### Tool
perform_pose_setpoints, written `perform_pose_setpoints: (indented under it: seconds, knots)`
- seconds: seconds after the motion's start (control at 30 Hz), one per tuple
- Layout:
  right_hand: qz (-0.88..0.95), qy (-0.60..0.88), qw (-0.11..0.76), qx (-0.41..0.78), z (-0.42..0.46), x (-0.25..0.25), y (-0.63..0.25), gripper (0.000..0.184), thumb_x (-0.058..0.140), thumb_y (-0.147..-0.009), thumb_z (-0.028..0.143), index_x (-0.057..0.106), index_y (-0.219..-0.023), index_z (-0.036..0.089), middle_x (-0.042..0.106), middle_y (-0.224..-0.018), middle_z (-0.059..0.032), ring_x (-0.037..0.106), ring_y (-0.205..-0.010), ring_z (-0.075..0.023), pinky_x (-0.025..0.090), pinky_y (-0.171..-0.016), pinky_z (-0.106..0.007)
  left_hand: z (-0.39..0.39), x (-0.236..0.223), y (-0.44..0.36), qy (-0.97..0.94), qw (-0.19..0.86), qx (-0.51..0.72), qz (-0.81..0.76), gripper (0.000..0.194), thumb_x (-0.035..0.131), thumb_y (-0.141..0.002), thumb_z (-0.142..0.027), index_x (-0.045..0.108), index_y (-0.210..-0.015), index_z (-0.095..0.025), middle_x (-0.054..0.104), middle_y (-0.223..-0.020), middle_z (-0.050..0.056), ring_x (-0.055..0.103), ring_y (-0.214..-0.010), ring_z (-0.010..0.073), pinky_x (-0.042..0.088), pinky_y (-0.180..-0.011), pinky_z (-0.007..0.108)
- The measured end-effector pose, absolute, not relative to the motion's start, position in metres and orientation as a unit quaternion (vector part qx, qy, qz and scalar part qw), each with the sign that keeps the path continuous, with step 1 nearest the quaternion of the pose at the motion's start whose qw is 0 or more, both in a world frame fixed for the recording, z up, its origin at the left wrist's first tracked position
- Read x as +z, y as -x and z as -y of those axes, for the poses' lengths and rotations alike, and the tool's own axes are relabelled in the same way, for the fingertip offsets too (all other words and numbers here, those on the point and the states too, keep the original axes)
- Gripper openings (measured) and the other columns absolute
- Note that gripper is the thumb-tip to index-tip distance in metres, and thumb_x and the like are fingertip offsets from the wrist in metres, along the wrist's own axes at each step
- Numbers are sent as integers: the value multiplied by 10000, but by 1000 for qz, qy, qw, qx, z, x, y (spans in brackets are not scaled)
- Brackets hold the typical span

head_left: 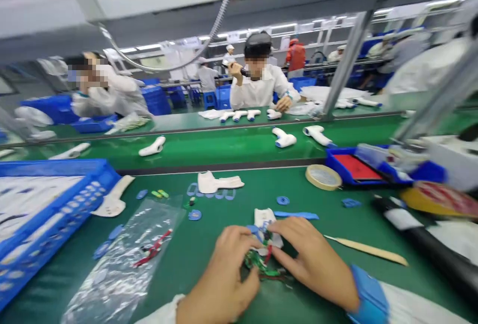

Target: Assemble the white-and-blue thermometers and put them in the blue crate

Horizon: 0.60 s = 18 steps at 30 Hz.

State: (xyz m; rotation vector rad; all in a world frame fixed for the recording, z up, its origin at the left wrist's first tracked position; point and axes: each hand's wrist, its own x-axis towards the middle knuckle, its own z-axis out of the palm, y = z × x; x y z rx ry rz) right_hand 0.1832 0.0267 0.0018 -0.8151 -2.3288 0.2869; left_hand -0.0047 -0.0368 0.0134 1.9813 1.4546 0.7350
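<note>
My left hand (227,269) curls its fingers around a green circuit board (254,260) with red and dark wires. Opposite it, my right hand (313,253) pinches at the wires and parts just above the board, over a white plastic housing half (264,215). The fingers hide much of the housing and its inside. Behind the right hand lies a slim blue plastic strip (298,215). A pointed tool with a pale handle (373,252) rests to its right. Farther back are a blue button piece (194,215) and another white housing half (216,183).
At left stands a blue crate (106,184); near it a clear plastic bag (112,269) lies under red wires (153,249). A tape roll (323,177) and a blue tray (336,172) sit back right. Beyond, a green belt (216,142) carries white gun-shaped housings; a co-worker (257,87) sits across.
</note>
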Motion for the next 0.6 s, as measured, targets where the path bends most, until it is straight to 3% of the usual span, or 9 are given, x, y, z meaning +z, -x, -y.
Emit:
perform_pose_setpoints:
  seconds: [0.1, 0.2, 0.6]
  knots:
    - [883, 351, 284, 126, -28, 1, -183, 216, 619, -756, 158, 611, -970, 186, 670, -894, -54, 576, -838, -223, 452, -746, -367, 32, 6, 15, -755, 289, 238, -538, 236, 506, -795, -214, 556, -1020, -266, 482, -1262, 68, 439, -1168, 247, 367, -983, 422]
    - [883, 376, 256, 117, -30, 1, -183, 217, 640, -753, 166, 610, -966, 189, 673, -905, -45, 555, -840, -221, 430, -744, -371, 32, -3, 19, -771, 263, 232, -532, 226, 492, -839, -315, 566, -1051, -289, 490, -1277, 56, 488, -1129, 251, 427, -930, 395]
    - [893, 367, 233, 119, -39, -2, -183, 227, 607, -787, 109, 610, -1007, 168, 645, -1031, -68, 513, -912, -238, 451, -799, -407, 37, -11, 12, -820, 189, 218, -494, 309, 469, -861, -328, 535, -1160, -286, 528, -1283, 28, 494, -1090, 242, 441, -878, 347]
